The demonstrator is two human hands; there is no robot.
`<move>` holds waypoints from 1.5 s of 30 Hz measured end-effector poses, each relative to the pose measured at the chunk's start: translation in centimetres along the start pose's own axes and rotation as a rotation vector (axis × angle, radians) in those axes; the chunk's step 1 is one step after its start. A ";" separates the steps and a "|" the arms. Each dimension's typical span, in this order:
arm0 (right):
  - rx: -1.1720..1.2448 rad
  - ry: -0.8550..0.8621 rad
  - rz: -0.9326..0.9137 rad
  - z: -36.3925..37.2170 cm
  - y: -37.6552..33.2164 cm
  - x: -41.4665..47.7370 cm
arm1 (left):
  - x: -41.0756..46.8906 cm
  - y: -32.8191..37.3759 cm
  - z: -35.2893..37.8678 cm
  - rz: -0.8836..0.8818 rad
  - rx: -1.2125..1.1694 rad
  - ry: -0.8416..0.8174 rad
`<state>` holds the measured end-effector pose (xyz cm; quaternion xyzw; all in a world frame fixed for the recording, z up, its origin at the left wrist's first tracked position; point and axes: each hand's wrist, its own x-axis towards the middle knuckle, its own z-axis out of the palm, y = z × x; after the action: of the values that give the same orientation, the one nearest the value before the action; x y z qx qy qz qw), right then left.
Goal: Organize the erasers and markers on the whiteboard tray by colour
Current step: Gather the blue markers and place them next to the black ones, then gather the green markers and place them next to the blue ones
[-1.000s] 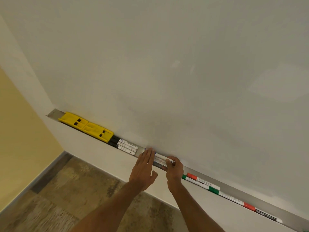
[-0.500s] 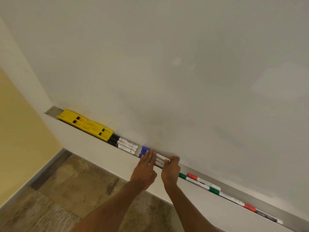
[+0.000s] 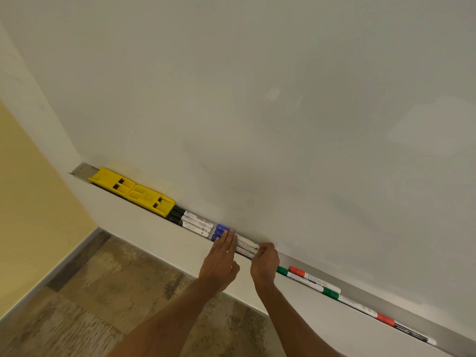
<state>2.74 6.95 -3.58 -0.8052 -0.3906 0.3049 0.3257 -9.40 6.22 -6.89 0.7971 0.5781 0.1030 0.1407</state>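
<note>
Blue markers [image 3: 246,247] farther left now, under left hand [image 3: 221,261], in right hand [image 3: 265,264].

Left hand [image 3: 219,264] flat, fingers straight, right hand [image 3: 265,264] curled, pinching blue markers [image 3: 247,246]

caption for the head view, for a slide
Left hand presses and right hand grips blue markers on the tray, beside black markers
</note>
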 end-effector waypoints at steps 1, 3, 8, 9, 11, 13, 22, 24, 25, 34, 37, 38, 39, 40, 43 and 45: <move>0.000 -0.005 -0.004 0.1 0.0 0.0 | -0.1 -0.1 -0.1 -0.003 0.004 -0.002; 0.001 -0.016 -0.008 0.2 -0.1 0.0 | -0.1 -0.3 -0.2 -0.023 0.035 -0.018; -0.012 -0.028 -0.023 0.5 0.0 0.0 | -0.2 -0.3 -0.7 -0.051 0.063 -0.042; -0.015 -0.027 -0.028 0.5 0.0 0.1 | -0.2 -0.3 -0.7 -0.053 0.061 -0.044; -0.020 -0.030 -0.034 0.4 0.1 0.1 | -0.2 -0.2 -0.8 -0.062 0.064 -0.047; -0.020 -0.036 -0.042 0.3 0.1 0.2 | -0.2 -0.2 -0.8 -0.076 0.064 -0.046; -0.075 -0.007 -0.217 -3.0 1.9 0.5 | 0.0 2.3 0.5 -0.028 0.054 0.029; -0.158 -0.004 -0.286 -4.4 2.8 0.9 | 0.0 3.2 0.8 -0.017 0.018 0.042; -0.210 -0.005 -0.319 -5.1 3.3 1.1 | 0.0 3.7 1.0 -0.007 -0.003 0.052; -0.667 -0.196 -0.498 -9.2 6.0 2.1 | 0.0 7.2 2.4 -0.050 -0.052 0.061; -0.671 -0.200 -0.532 -9.4 6.1 2.1 | 0.2 8.3 2.4 -0.051 -0.111 0.094; -0.658 -0.197 -0.534 -9.4 6.1 2.2 | 0.3 8.6 2.4 -0.047 -0.141 0.103; -0.642 -0.196 -0.530 -9.4 6.2 2.3 | 0.3 8.8 2.4 -0.045 -0.171 0.107; -0.627 -0.194 -0.524 -9.5 6.2 2.4 | 0.4 9.1 2.5 -0.044 -0.200 0.108; -0.614 -0.197 -0.524 -9.8 6.4 2.7 | 0.6 9.9 2.7 -0.083 -0.355 0.128; -0.600 -0.189 -0.538 -9.9 6.4 2.8 | 0.7 10.5 2.8 -0.128 -0.510 0.151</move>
<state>14.34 3.36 -3.18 -0.7020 -0.6870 0.1542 0.1070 1.13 3.49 -5.91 0.6878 0.5916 0.2954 0.2994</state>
